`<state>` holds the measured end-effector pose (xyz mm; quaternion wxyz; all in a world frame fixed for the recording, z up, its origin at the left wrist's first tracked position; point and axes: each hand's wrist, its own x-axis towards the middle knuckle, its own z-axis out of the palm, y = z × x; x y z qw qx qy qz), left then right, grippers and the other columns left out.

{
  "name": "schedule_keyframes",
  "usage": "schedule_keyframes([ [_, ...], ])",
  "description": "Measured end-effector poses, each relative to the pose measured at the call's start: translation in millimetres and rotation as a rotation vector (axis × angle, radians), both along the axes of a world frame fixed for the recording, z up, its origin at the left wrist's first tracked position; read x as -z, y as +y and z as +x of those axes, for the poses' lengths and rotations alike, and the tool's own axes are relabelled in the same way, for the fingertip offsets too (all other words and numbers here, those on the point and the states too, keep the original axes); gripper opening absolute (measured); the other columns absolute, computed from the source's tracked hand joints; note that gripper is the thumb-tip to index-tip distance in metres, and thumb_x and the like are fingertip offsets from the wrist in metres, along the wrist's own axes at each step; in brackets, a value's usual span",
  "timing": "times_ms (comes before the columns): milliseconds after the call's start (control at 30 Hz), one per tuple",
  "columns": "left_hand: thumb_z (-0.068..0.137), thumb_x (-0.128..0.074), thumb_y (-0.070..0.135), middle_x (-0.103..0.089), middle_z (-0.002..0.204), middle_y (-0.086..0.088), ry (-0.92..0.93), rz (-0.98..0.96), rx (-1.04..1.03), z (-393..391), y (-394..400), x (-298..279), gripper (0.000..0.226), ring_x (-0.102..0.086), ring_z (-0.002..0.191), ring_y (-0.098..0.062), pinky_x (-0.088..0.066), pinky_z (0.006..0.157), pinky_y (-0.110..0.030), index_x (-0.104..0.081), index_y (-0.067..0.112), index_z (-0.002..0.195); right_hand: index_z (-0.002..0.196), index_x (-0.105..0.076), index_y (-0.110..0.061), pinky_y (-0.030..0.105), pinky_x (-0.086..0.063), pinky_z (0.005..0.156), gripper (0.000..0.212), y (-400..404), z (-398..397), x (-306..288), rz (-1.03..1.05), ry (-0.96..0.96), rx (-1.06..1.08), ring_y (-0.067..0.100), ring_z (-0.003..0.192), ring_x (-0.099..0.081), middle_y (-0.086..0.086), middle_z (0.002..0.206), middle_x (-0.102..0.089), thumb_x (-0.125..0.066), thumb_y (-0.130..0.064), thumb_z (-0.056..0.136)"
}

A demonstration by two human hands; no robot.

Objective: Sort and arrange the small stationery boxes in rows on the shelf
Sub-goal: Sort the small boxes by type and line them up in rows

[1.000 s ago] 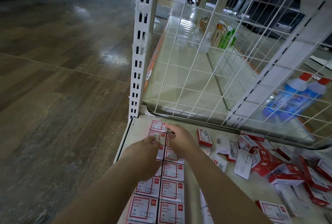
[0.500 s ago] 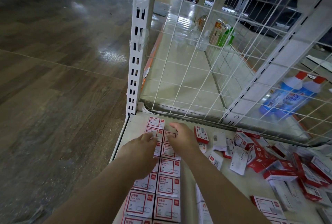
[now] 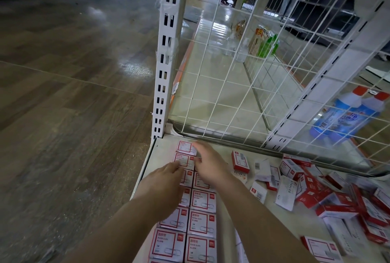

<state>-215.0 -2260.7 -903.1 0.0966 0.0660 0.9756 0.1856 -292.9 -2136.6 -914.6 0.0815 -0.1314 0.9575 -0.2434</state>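
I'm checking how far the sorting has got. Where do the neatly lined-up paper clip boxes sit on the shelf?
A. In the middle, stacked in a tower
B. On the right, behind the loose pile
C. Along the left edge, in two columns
C: the paper clip boxes lie flat in two columns along the shelf's left edge, while the loose pile sprawls to the right.

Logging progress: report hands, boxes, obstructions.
Both hands open: left hand and right hand flat on the far rows. Two columns lined up. Loose pile unsorted at right. Nothing blocking.
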Motion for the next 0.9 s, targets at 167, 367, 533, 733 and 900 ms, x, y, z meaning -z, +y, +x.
schedule_keyframes([
  [167, 0.096, -0.042, 0.029, -0.033, 0.147, 0.006, 0.01, -0.03, 0.03, -9, -1, -3, 0.044, -0.032, 0.134, -0.012, -0.028, 0.109, -0.028, -0.037, 0.026, 0.14, 0.132, -0.044, -0.021, 0.031, -0.037, 0.093, 0.037, -1, -2, -1, -0.016, 0.038, 0.101, 0.017, 0.122, -0.044, -0.001, 0.134, -0.047, -0.041, -0.019, 0.096],
  [367, 0.096, -0.043, 0.026, -0.017, 0.155, 0.003, 0.054, -0.059, -0.024, -23, -2, -3, 0.053, -0.019, 0.141, -0.018, -0.021, 0.113, -0.033, -0.023, 0.025, 0.146, 0.137, -0.041, -0.017, 0.029, -0.035, 0.103, 0.043, 19, 7, 10, -0.046, 0.012, 0.193, 0.014, 0.126, -0.041, -0.002, 0.138, -0.044, -0.045, -0.017, 0.094],
  [533, 0.096, -0.043, 0.027, -0.012, 0.156, 0.001, 0.059, -0.059, -0.053, -35, 9, -5, 0.055, -0.013, 0.143, -0.019, -0.016, 0.114, -0.035, -0.022, 0.022, 0.147, 0.136, -0.043, -0.015, 0.03, -0.035, 0.106, 0.041, 30, 21, 10, -0.086, 0.058, 0.166, 0.014, 0.126, -0.04, -0.001, 0.136, -0.044, -0.046, -0.018, 0.095],
  [733, 0.093, -0.046, 0.018, -0.044, 0.133, 0.002, 0.071, 0.062, 0.0, -26, 34, 1, 0.034, -0.044, 0.12, -0.017, -0.042, 0.096, -0.03, -0.051, 0.022, 0.126, 0.129, -0.051, -0.014, 0.025, -0.036, 0.096, 0.036, 56, 36, 2, -0.05, 0.057, 0.156, 0.016, 0.12, -0.045, 0.001, 0.128, -0.05, -0.044, -0.014, 0.093],
  [900, 0.094, -0.042, 0.016, -0.048, 0.125, 0.004, 0.086, 0.104, 0.01, -13, 44, 1, 0.032, -0.047, 0.114, -0.015, -0.045, 0.094, -0.035, -0.052, 0.021, 0.124, 0.135, -0.046, -0.017, 0.022, -0.03, 0.101, 0.046, 102, 52, 1, 0.009, 0.029, 0.201, 0.015, 0.126, -0.041, 0.0, 0.137, -0.047, -0.045, -0.005, 0.09],
])
